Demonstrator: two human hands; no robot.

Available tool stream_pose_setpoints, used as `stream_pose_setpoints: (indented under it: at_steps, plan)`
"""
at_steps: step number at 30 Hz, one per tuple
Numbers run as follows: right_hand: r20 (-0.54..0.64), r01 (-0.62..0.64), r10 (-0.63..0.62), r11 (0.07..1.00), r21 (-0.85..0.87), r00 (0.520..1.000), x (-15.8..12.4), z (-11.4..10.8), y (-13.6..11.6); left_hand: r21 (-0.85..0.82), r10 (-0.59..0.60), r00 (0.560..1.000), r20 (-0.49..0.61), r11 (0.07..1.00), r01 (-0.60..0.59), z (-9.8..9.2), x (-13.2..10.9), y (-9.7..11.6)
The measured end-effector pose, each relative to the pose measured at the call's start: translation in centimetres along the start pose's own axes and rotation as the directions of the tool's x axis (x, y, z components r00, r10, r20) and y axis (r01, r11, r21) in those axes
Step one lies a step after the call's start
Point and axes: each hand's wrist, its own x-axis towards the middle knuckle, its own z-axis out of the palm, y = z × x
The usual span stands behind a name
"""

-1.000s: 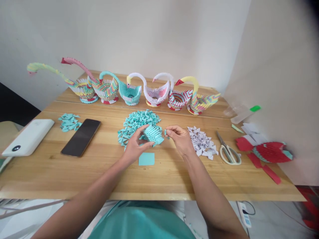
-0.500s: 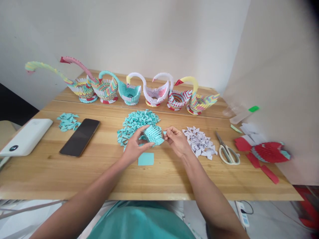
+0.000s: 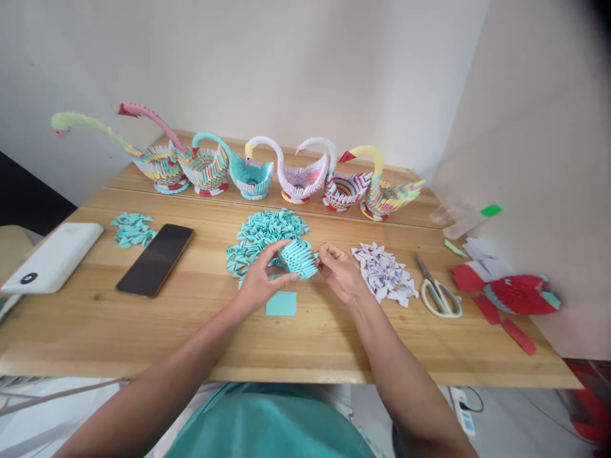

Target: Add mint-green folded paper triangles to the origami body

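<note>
Rounded, ridged paper model (image 3: 298, 259) being held over the desk (image 3: 238, 350) by the left hand (image 3: 260, 277), teal piece (image 3: 316, 256) being pinched at the model's spiky edge by the right hand (image 3: 337, 268), pointy teal pile (image 3: 272, 226) being partly hidden behind.

softly bright (top-right corner dark)

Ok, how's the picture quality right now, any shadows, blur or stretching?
Head view: soft, fairly even light, a faint darker band on the back wall, dark top right corner; head view: wide-angle stretch, seemingly pulling the leftmost swan outward; head view: the red paper model looks softer than the teal model in the left hand.
</note>
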Motion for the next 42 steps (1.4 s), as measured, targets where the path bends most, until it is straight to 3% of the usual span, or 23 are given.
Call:
stream_pose_setpoints:
  at_steps: [42]
  plan:
    - [-0.015, 0.018, -0.019, 1.0, -0.023, 1.0, 0.2, -0.1, 1.1, 0.031, 0.041, 0.999, 0.014, 0.999, -0.042, -0.3, 0.2, -0.4]
